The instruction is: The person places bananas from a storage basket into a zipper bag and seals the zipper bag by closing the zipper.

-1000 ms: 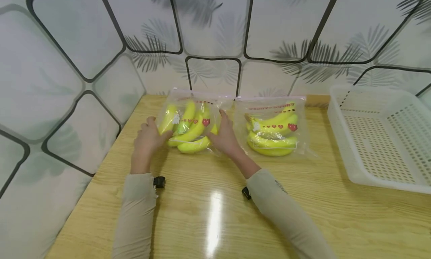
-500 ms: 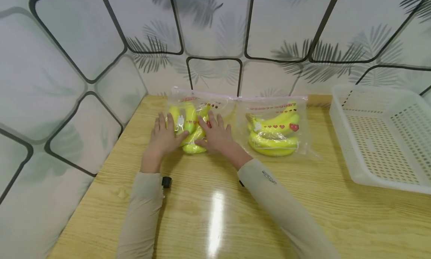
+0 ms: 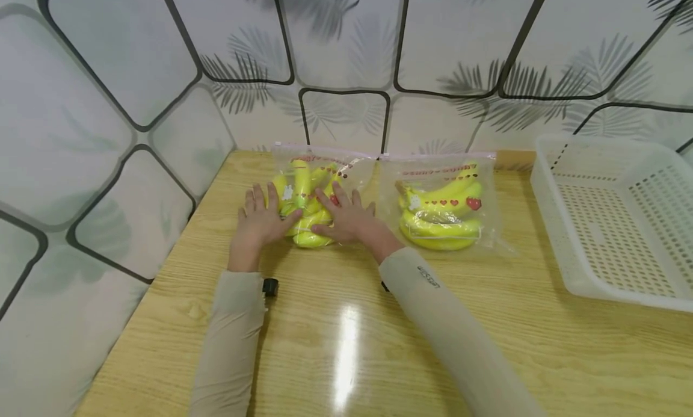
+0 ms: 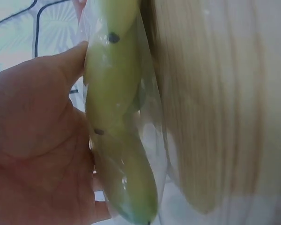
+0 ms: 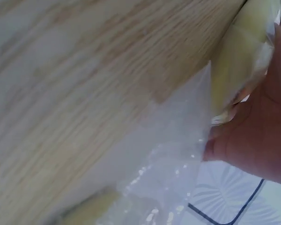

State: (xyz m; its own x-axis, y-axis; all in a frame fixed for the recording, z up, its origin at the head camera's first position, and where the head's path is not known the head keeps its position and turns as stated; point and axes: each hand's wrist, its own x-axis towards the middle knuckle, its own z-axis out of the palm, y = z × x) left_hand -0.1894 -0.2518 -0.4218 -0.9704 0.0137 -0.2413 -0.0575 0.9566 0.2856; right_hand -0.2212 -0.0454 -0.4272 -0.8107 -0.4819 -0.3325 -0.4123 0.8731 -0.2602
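Note:
In the head view a clear zip bag [image 3: 357,167] printed with hearts lies on the table, several yellow bananas [image 3: 303,179] inside it. Over its left part rests my left hand [image 3: 258,224], fingers spread. My right hand [image 3: 352,218] lies on the bag's right part, its fingers also fairly straight. The left wrist view shows the left palm [image 4: 37,140] against the plastic beside a row of bananas [image 4: 114,93]. In the right wrist view the right hand [image 5: 253,136] touches the bag near a banana [image 5: 239,56]. A second zip bag of bananas [image 3: 441,236] lies to the right.
A white perforated plastic basket [image 3: 574,260] stands at the right of the wooden table [image 3: 303,345]. Behind the bags rises a patterned wall [image 3: 346,122], and another wall panel [image 3: 108,194] borders the table on the left.
Both hands have moved from the left bag's sides inward onto its top, fingers spreading flatter. The bananas inside have shifted a little. The right bag and basket stay put.

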